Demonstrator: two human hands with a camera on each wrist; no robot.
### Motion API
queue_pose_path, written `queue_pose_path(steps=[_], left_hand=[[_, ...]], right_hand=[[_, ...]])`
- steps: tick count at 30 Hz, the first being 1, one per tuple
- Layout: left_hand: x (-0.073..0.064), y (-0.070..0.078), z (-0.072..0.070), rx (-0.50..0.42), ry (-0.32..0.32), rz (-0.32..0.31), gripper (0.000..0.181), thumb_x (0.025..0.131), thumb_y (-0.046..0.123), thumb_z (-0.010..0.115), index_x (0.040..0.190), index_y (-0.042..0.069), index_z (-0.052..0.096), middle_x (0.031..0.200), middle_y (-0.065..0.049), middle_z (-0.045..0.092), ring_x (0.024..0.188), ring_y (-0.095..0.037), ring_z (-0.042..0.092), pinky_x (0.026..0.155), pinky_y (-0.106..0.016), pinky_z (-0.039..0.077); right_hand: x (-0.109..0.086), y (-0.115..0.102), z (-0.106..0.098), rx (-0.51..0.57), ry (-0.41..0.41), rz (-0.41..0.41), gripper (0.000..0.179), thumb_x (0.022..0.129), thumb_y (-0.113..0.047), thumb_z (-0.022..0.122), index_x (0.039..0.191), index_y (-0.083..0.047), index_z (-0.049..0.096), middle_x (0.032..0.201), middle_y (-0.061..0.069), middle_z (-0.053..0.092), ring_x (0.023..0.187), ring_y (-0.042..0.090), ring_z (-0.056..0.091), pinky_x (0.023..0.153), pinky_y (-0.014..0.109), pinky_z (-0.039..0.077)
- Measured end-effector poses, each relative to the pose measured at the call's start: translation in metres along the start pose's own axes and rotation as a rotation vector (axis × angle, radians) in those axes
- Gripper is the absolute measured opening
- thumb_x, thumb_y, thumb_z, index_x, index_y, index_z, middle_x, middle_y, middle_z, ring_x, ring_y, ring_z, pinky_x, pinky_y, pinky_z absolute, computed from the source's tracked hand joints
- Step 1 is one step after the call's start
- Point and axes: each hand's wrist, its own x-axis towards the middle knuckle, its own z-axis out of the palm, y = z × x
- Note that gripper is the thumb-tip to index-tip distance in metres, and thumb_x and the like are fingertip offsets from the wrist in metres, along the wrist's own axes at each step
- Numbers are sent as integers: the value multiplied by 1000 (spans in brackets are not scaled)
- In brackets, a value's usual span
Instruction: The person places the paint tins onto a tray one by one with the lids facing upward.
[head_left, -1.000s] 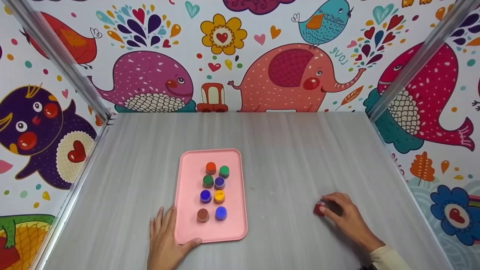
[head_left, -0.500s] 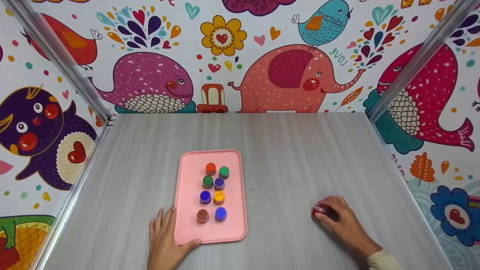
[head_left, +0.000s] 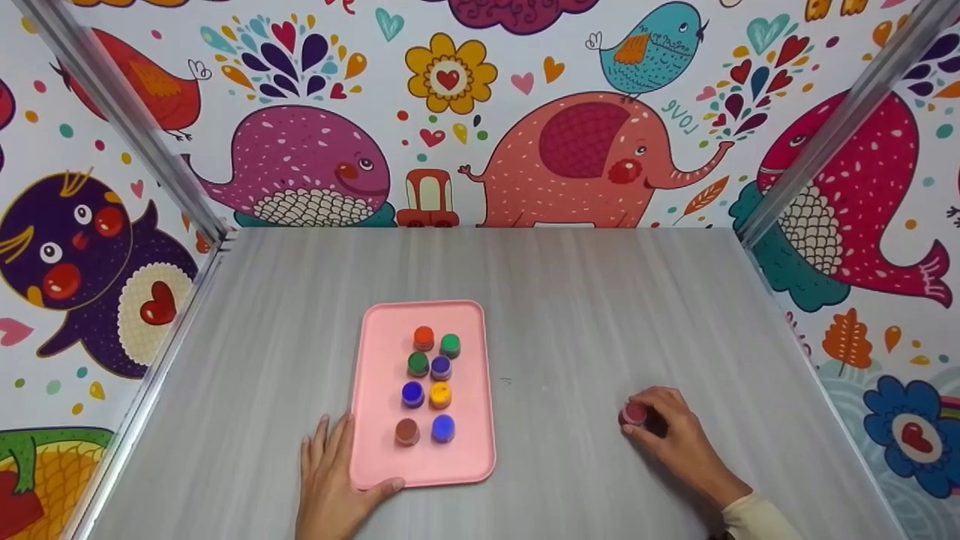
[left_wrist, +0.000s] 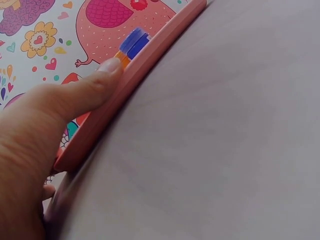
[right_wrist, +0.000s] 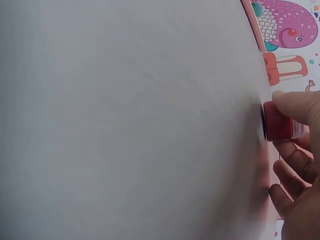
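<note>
A pink tray lies left of centre, with several small paint jars standing on it. Among them are an orange-red jar, a yellow jar and a brown jar. My left hand rests at the tray's near left corner, fingers straight along its side and thumb on the near rim; the left wrist view shows this thumb against the rim. To the right, my right hand pinches a dark red paint jar between thumb and fingers, close over the table. Part of the jar is hidden by the fingers.
The grey table runs back to a wall printed with cartoon animals. Metal posts rise at the back left and back right corners. Bare tabletop separates the tray from the right hand.
My right hand has shifted slightly left and turned the red jar, whose top now faces upward. The left hand and the tray stay where they were.
</note>
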Motion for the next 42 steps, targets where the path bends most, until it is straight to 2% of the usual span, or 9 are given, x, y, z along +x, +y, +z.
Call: queue_pose_path(steps=[10, 18, 21, 29, 37, 42], left_hand=[[1, 3, 1, -3, 1, -9, 143, 74, 87, 81, 173, 0, 26, 175, -28, 32, 163, -58, 8, 131, -75, -9], [1, 3, 2, 29, 1, -16, 143, 74, 90, 78, 172, 0, 27, 173, -28, 35, 163, -57, 9, 132, -74, -7], [1, 4, 2, 19, 1, -20, 143, 73, 90, 79, 173, 1, 27, 174, -28, 34, 164, -57, 9, 132, -74, -7], [2, 2, 2, -8, 8, -17, 143, 72, 88, 81, 173, 3, 28, 174, -27, 34, 164, -57, 8, 131, -75, -6], [0, 2, 1, 1, 0, -26, 144, 72, 91, 79, 173, 2, 27, 174, -27, 34, 164, -57, 8, 132, -74, -7], [0, 0, 2, -7, 19, -11, 144, 72, 90, 79, 172, 1, 28, 174, -26, 35, 165, -55, 9, 133, -73, -6]], right_hand=[[15, -1, 10, -11, -48, 3, 46, 76, 6, 97, 116, -5, 78, 117, -1, 74, 116, 16, 59, 101, 2, 39], [37, -4, 21, 40, -73, -68, 44, 80, 4, 96, 121, 1, 77, 118, 6, 75, 117, 23, 60, 102, 5, 40], [46, -4, 27, 64, -79, -69, 43, 81, 4, 95, 120, 2, 77, 118, 6, 75, 116, 25, 60, 102, 6, 41], [77, -5, 44, 92, -149, -11, 39, 85, 0, 94, 121, -2, 78, 117, 0, 74, 117, 23, 60, 100, 16, 48], [110, -20, 64, 128, -218, -52, 38, 89, -1, 91, 123, 2, 76, 117, 5, 73, 115, 24, 59, 95, 25, 54], [128, -34, 77, 147, -278, -36, 38, 92, -5, 90, 127, 2, 75, 119, 5, 71, 118, 26, 59, 99, 31, 55]])
